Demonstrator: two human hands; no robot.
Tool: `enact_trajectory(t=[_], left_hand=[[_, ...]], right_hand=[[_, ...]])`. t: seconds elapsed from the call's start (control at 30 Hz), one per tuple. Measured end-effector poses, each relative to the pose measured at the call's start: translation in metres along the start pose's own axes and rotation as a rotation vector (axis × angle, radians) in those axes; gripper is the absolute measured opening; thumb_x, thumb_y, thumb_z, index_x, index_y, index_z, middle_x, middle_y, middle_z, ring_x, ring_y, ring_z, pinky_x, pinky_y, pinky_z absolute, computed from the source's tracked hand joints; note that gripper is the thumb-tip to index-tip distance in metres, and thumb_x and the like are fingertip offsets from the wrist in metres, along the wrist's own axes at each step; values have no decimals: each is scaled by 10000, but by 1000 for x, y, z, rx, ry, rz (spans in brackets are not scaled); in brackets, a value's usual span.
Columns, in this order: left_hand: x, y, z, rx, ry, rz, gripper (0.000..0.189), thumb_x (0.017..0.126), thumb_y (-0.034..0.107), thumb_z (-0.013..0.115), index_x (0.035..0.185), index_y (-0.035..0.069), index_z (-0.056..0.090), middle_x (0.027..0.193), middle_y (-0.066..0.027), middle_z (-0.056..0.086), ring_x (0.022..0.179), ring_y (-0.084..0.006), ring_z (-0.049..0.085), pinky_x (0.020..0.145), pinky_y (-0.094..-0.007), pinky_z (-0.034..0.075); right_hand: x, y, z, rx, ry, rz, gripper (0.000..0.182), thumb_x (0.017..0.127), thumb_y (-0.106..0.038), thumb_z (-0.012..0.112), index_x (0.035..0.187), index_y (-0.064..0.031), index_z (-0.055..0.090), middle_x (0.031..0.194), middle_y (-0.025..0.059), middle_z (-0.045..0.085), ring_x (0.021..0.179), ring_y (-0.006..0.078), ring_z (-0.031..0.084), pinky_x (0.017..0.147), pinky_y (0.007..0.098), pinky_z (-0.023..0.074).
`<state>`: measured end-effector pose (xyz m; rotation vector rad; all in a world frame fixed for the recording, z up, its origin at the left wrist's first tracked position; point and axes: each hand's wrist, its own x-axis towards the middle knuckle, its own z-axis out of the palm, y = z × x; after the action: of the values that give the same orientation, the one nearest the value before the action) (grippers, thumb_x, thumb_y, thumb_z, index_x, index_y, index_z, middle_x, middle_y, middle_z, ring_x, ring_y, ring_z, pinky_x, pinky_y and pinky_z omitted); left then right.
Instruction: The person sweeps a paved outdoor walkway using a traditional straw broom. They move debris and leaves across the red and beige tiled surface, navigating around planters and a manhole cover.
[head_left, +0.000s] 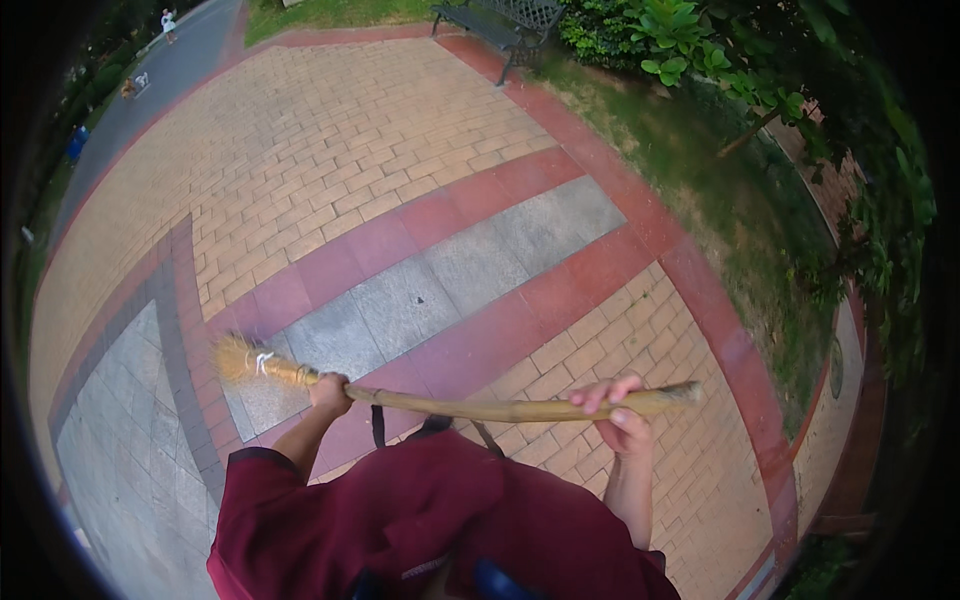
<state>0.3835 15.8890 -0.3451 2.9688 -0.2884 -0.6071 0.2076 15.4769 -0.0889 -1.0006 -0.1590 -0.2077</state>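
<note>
A broom with a pale wooden or bamboo handle (480, 409) lies crosswise before my body, nearly level. Its straw bristle head (240, 360), tied with white cord, points to the left. My left hand (330, 395) is closed around the handle just beside the bristle head. Near the other end of the handle, my right hand (619, 412) holds it between thumb and fingers. The handle's end sticks out to the right past that hand.
Tan brick paving (337, 127) with red and grey bands spreads ahead. A metal bench (495, 30) stands at the top beside shrubs (667, 37) and grass (675, 187). Far off on the grey road (187, 52) are a person (168, 26) and small animals, probably dogs (135, 86).
</note>
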Motion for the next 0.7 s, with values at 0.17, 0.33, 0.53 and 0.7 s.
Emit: enact_trajectory(t=[0.17, 0.33, 0.53, 0.7], left_hand=[[97, 105, -33, 79, -70, 265, 194, 667, 223, 650, 859, 194, 649, 960, -1, 602, 1013, -214, 504, 807, -403, 412], [181, 257, -46, 134, -43, 619, 185, 657, 186, 634, 842, 197, 646, 939, 1, 595, 1017, -199, 486, 803, -398, 390], [230, 477, -41, 69, -154, 1184, 130, 625, 125, 621, 750, 160, 624, 904, -39, 585, 983, -248, 499, 776, -396, 423], [240, 643, -24, -75, -125, 1496, 69, 635, 124, 618, 688, 168, 622, 798, -18, 603, 918, -203, 554, 732, -378, 427]], right_hand=[[-17, -41, -31, -138, 256, -143, 140, 768, -118, 592, 842, -76, 481, 798, 146, 584, 887, 314, 571, 878, 493, 411], [-62, -77, -35, -319, 605, -267, 177, 760, -139, 617, 842, -59, 482, 795, 161, 585, 891, 320, 583, 882, 515, 410], [-68, -101, -2, -801, 1017, -453, 267, 762, -321, 658, 823, -129, 483, 783, 75, 558, 892, 261, 577, 828, 481, 459], [-28, -123, 14, -1149, 876, -437, 222, 831, -323, 557, 842, -116, 477, 795, 97, 543, 918, 311, 552, 874, 542, 423]])
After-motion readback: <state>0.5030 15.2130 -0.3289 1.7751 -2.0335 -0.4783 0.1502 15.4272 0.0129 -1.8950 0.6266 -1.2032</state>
